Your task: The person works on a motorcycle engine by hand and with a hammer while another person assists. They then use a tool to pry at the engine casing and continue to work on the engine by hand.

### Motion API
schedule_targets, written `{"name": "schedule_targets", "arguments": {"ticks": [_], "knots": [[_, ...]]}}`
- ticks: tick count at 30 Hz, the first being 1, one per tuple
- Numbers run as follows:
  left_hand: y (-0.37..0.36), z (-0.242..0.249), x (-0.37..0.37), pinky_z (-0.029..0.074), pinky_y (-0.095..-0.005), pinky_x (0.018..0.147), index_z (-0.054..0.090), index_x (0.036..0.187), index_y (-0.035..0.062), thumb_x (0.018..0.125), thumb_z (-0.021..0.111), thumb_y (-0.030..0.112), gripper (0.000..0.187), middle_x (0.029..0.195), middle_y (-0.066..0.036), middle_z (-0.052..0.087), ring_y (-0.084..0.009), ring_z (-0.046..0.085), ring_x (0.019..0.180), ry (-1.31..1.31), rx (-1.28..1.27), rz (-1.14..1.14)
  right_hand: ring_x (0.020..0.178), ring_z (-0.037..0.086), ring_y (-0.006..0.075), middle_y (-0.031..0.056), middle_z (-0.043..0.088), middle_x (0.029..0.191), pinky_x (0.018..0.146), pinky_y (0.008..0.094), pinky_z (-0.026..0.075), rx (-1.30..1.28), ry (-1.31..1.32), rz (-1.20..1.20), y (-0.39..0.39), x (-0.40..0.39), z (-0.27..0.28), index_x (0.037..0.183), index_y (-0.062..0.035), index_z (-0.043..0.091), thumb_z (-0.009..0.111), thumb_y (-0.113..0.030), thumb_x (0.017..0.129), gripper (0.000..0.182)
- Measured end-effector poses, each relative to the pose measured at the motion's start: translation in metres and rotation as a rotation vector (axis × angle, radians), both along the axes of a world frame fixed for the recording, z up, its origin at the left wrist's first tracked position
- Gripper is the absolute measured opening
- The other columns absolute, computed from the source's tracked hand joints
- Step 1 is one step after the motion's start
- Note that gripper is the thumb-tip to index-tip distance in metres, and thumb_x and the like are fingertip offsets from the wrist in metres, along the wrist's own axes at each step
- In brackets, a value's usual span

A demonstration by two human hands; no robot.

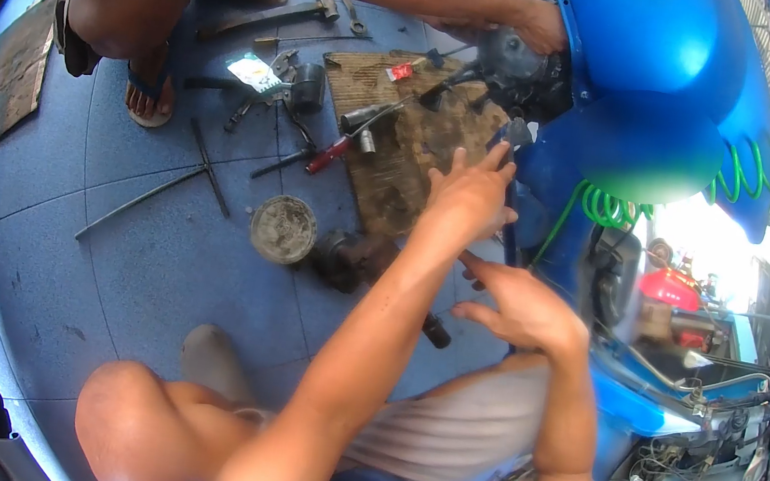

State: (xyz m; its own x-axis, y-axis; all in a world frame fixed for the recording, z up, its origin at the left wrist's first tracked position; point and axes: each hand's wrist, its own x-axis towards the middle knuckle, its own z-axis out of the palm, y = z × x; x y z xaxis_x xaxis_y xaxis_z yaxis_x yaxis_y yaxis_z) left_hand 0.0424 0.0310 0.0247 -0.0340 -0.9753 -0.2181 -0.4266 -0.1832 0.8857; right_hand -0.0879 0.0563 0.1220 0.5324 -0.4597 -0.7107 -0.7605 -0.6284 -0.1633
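Observation:
My left hand [470,198] reaches over the oily cardboard [384,177], its fingers spread beside the lower edge of the blue vehicle body [616,37]. Closer to me, my right hand [527,308] is held with thumb and fingers apart; I see nothing in it. Below my left forearm a dark, greasy metal part [338,262] lies on the floor next to a round, dirty tin [283,229]. On the cardboard's left side are a red-handled tool [328,154] and a metal socket [359,118]. My left hand partly hides whatever is beneath its palm.
Another person's hand [541,28] is at a dark mechanical assembly [511,58] under the body. A T-shaped wrench [203,158], a hammer [268,19] and a black-headed mallet [306,89] lie on the blue tiles. A green coiled hose [613,207] hangs at right.

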Motion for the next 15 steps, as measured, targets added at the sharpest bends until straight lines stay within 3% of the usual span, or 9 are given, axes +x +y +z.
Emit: {"name": "schedule_targets", "arguments": {"ticks": [15], "knots": [[-0.0002, -0.0006, 0.0001, 0.026, -0.0634, 0.125, 0.040, 0.160, 0.0286, 0.094, 0.071, 0.039, 0.074, 0.174, 0.008, 0.015, -0.0376, 0.021, 0.157, -0.004, -0.003, -0.014, 0.123, 0.060, 0.0455, 0.0318, 0.063, 0.131, 0.106, 0.0484, 0.049, -0.001, 0.015, -0.022, 0.0011, 0.0009, -0.0001, 0.153, 0.0010, 0.042, 0.073, -0.032, 0.093, 0.075]]}}
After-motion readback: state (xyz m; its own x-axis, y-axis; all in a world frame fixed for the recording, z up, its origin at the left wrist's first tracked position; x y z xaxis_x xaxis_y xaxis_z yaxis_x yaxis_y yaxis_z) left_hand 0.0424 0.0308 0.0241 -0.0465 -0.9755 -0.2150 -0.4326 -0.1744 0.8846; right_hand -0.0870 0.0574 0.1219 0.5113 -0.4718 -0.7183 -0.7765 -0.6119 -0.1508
